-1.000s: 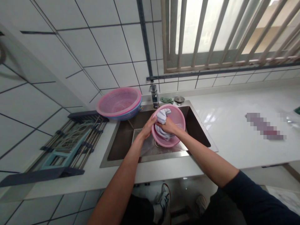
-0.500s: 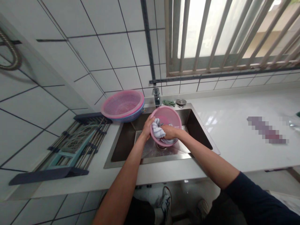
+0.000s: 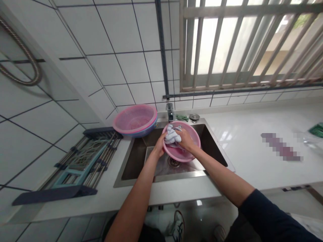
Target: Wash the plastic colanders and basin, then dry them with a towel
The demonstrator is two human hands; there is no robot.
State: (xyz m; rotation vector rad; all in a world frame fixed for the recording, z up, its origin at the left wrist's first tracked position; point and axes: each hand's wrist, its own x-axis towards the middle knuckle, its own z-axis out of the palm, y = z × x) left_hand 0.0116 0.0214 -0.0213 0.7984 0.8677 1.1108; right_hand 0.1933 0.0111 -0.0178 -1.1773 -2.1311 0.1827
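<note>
A pink basin [image 3: 185, 155] sits over the steel sink [image 3: 161, 176], just in front of the tap [image 3: 170, 112]. Its left rim is gripped by my left hand [image 3: 160, 145], which also touches the cloth at that side. Inside the basin, my right hand [image 3: 185, 138] is closed on a white and grey cloth [image 3: 172, 135], bunched toward the left side. Parts of the right fingers are hidden by the cloth. The sink drain [image 3: 173, 162] shows below the basin.
Stacked pink and blue basins [image 3: 136, 121] stand at the sink's back left corner. A folded rack [image 3: 83, 164] lies left. Behind the sink are a green cloth [image 3: 182, 117] and a drain plug [image 3: 194, 117]. A blurred item [image 3: 281, 147] lies right.
The cloth is gathered more tightly and lifted at the basin's left side. My right hand has moved up with it, and the basin has shifted slightly right over the sink, uncovering the drain.
</note>
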